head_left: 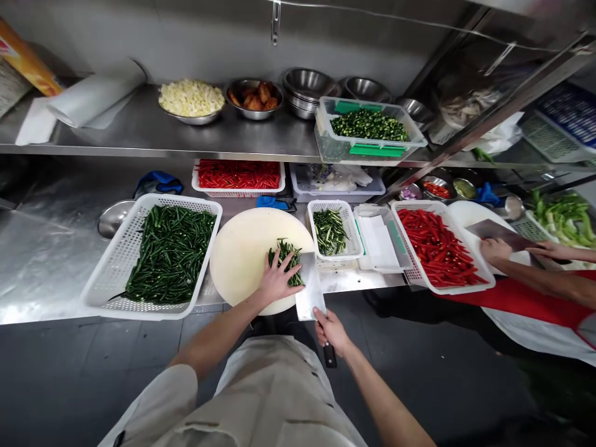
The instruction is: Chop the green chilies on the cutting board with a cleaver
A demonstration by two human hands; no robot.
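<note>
My left hand lies with its fingers spread over a small heap of green chili peppers at the right side of a round cutting board. The fingers of my right hand are wrapped round the black handle of a cleaver. The broad blade stands beside the peppers at the board's right edge. A white basket of whole green chilies is left of the board. Just right of the board, a smaller white basket holds cut green chilies.
A basket of red chilies stands to the right, near a co-worker's hands and cleaver. Behind the board are a red chili basket and a blue-gray tray. Bowls and a clear container stand on the shelf above.
</note>
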